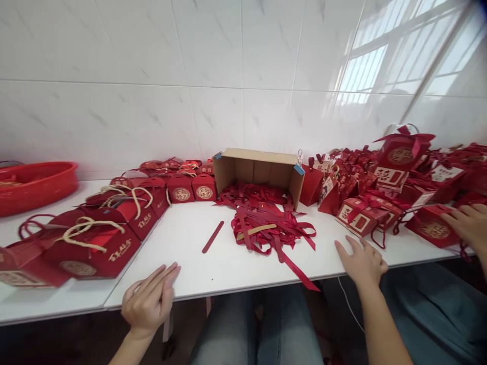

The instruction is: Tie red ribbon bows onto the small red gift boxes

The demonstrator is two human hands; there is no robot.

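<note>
My left hand [150, 296] rests at the front edge of the white table [186, 268], its fingers stretched out and holding nothing. My right hand [361, 261] lies at the edge on the other side, fingers spread, just below a red gift box [359, 215] with a bow. Between my hands is a tangled pile of red ribbons [262, 228], one end hanging over the edge. A flat dark-red strip [213, 236] lies alone to the left of the pile. Behind it, a cardboard box [262, 154] on its side has more ribbons spilling from its opening.
Red boxes with rope handles [91, 243] stand at left, near a red plastic basin [38, 182]. Many red gift boxes [399, 152] crowd the right. Another person's hand [472, 225] is at a red box [431, 225] there. A tiled wall [213, 50] rises behind.
</note>
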